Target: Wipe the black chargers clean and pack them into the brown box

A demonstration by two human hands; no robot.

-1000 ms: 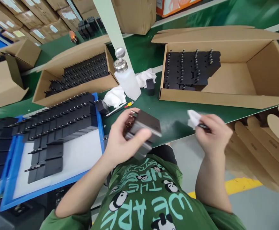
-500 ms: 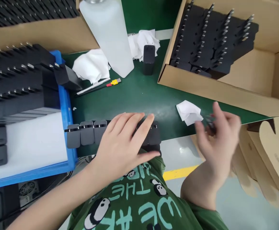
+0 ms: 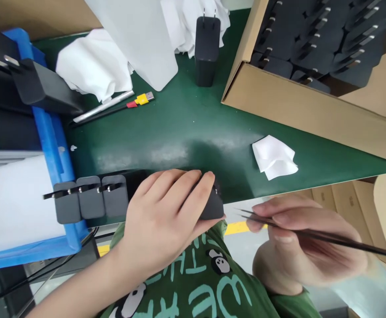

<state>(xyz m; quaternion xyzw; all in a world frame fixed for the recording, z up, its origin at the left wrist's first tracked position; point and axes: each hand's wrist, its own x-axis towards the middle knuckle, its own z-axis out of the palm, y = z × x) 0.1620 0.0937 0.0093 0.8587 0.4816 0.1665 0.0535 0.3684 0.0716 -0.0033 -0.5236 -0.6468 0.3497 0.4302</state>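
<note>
My left hand (image 3: pixel 166 212) lies over the right end of a row of black plug adapters along the front table edge. Its fingers curl around the end adapter (image 3: pixel 212 206), whose outer side shows past my fingertips; others beneath the palm are hidden. To the left of the hand, several adapters (image 3: pixel 91 198) stand side by side with their metal prongs up. My right hand (image 3: pixel 305 243) pinches a pair of dark tweezers (image 3: pixel 315 234) beyond the table edge. The two thin tips are slightly apart and point left toward the end adapter, touching nothing.
A crumpled white cloth (image 3: pixel 274 157) lies below a cardboard box (image 3: pixel 299 110) of adapters. One adapter (image 3: pixel 206 51) stands alone at the back, near a white bottle (image 3: pixel 140 39) and a white cloth (image 3: pixel 92 66). A yellow-ended USB cable (image 3: pixel 142 99) lies beside a blue tray (image 3: pixel 52 145).
My right hand has come down and turned, and the tweezers now show clearly, pointing left. My left hand stays on the adapters, its thumb now closed in against the end one. The view is closer.
</note>
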